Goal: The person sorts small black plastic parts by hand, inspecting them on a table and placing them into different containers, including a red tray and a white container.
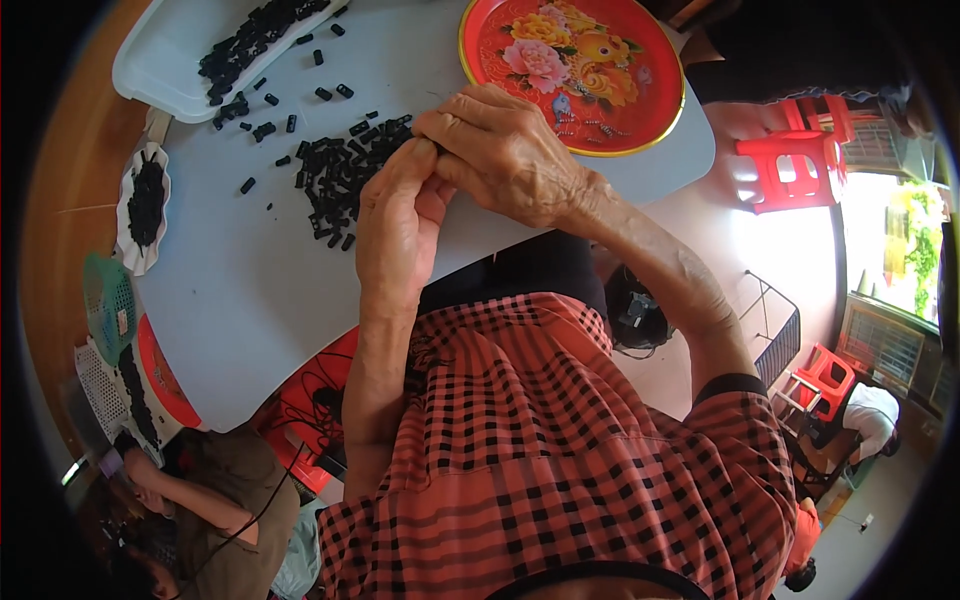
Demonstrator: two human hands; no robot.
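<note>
My left hand [398,225] and my right hand [505,150] meet above the table, thumbs and fingertips pinched together. Whatever they grip between them is hidden by the fingers. Just left of and beyond my fingers lies a pile of small black plastic pieces [335,180], short and block-like. More loose black pieces [322,94] are scattered farther off. To the right of my hands sits a round red tray [640,112] with a gold rim and printed flowers. A few tiny striped parts [597,128] lie near its close edge.
A white bin [150,70] with black pieces stands far left on the grey table [230,290]. Nearby are a white dish [133,235] of dark strips and a green basket [108,300]. Another person's arm [195,495] is at lower left. Red stools [795,170] stand right.
</note>
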